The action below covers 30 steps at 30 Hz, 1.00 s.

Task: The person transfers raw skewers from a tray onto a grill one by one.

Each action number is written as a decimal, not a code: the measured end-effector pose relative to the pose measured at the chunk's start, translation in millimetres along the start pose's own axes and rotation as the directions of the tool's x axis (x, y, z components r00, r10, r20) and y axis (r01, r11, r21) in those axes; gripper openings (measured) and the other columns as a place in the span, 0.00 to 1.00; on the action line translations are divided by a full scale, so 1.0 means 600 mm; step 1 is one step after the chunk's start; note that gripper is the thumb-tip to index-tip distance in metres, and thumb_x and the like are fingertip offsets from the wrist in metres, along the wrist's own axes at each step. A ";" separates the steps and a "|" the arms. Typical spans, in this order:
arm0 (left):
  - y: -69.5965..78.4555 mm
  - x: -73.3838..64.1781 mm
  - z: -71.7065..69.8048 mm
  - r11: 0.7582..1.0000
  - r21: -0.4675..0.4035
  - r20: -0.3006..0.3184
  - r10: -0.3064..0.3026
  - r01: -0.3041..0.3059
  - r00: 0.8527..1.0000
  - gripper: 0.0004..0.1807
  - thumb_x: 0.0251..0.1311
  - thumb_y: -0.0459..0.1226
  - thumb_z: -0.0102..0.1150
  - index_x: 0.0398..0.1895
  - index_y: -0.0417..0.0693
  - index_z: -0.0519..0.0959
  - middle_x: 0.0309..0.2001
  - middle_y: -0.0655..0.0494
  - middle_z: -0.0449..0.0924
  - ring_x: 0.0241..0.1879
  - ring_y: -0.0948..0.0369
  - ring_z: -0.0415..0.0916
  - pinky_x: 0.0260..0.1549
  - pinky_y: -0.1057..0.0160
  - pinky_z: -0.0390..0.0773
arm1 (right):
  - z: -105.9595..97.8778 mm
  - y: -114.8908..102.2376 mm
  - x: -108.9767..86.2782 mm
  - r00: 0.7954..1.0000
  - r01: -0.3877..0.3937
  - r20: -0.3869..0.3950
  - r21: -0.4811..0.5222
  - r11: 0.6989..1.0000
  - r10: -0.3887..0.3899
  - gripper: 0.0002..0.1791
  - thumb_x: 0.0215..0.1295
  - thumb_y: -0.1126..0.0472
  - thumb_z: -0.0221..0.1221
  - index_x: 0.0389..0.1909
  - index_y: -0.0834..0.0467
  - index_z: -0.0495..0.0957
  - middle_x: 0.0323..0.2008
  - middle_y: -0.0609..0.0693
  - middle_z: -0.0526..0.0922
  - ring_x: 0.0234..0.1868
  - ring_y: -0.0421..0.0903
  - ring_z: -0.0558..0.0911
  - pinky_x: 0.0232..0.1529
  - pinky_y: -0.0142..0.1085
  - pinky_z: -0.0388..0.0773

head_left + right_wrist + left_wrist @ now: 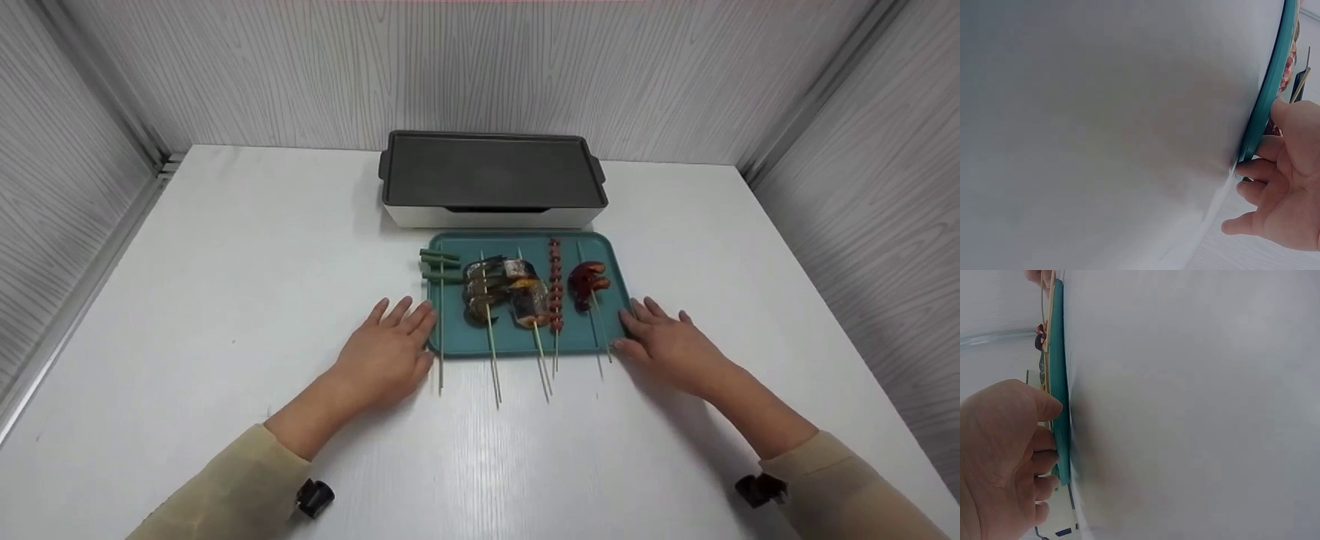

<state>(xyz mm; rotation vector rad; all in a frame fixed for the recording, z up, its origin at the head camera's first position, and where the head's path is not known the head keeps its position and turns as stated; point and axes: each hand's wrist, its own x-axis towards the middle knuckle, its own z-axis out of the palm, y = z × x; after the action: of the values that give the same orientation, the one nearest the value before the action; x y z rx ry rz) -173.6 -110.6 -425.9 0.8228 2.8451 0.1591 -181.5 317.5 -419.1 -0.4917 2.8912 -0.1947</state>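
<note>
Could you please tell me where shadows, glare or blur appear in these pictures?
Head view: pale sheen on the table, soft shadow beside the right hand; left wrist view: table surface without clear detail, brownish shadow beside the tray; right wrist view: table dimmer, likewise without clear detail.

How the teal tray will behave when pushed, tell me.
The teal tray will likely slide flat rather than tip, being low and wide. It looks stiff: its rim runs straight. The skewers overhanging its near edge might shift.
</note>
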 end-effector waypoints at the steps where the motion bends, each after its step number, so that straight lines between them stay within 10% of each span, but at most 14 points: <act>1: -0.001 -0.001 0.000 1.000 0.001 0.001 -0.005 0.005 1.000 0.34 0.82 0.47 0.43 0.82 0.34 0.60 0.82 0.41 0.56 0.83 0.41 0.48 0.79 0.39 0.43 | 0.001 -0.001 0.000 1.000 0.003 -0.004 0.002 1.000 -0.003 0.37 0.83 0.44 0.52 0.78 0.68 0.65 0.78 0.68 0.63 0.80 0.68 0.58 0.70 0.74 0.55; 30: 0.016 0.005 0.007 0.998 0.037 -0.049 -0.053 0.054 0.997 0.33 0.82 0.45 0.46 0.80 0.33 0.63 0.80 0.40 0.60 0.81 0.39 0.53 0.78 0.37 0.48 | 0.003 0.008 0.000 0.999 0.035 -0.013 -0.017 0.999 -0.035 0.36 0.83 0.45 0.52 0.77 0.69 0.66 0.77 0.68 0.64 0.81 0.66 0.58 0.71 0.72 0.56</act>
<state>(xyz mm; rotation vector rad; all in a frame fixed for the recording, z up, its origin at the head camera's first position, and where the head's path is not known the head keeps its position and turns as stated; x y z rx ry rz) -170.4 -100.8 -429.1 0.7594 2.9205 0.1186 -182.5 322.0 -422.0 -0.5465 2.9010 -0.1793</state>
